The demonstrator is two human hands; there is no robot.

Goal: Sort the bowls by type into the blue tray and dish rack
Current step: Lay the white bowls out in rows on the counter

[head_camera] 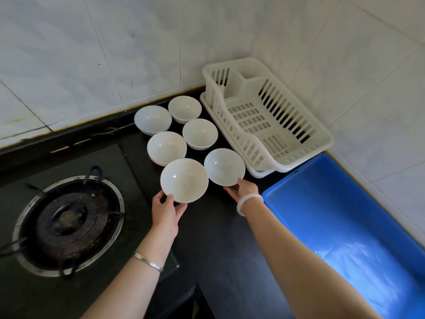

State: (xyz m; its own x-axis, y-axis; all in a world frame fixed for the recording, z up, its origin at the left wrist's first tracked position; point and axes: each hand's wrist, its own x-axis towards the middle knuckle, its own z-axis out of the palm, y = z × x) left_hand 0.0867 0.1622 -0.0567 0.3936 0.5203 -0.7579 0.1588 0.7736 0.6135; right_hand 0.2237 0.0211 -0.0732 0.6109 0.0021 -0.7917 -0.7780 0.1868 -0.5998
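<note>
White bowls, six of them, sat clustered on the black counter (213, 238) between the gas burner (69, 224) and the dish rack (266, 116). Rack and blue tray (340, 226) both held nothing, so sorting hadn't started by the look of it. Left hand (167, 209) was closed on the near-left bowl (184, 179), thumb over the rim, fingers under the base. Right hand (243, 188) pinched the near rim of the near-right bowl (224, 166), thumb on top. Couldn't tell if either bowl was off the counter. Nearest pair made sense: shortest reach, and the right one was just beside both containers. Bowl types looked close to identical from here; couldn't tell them apart.
</note>
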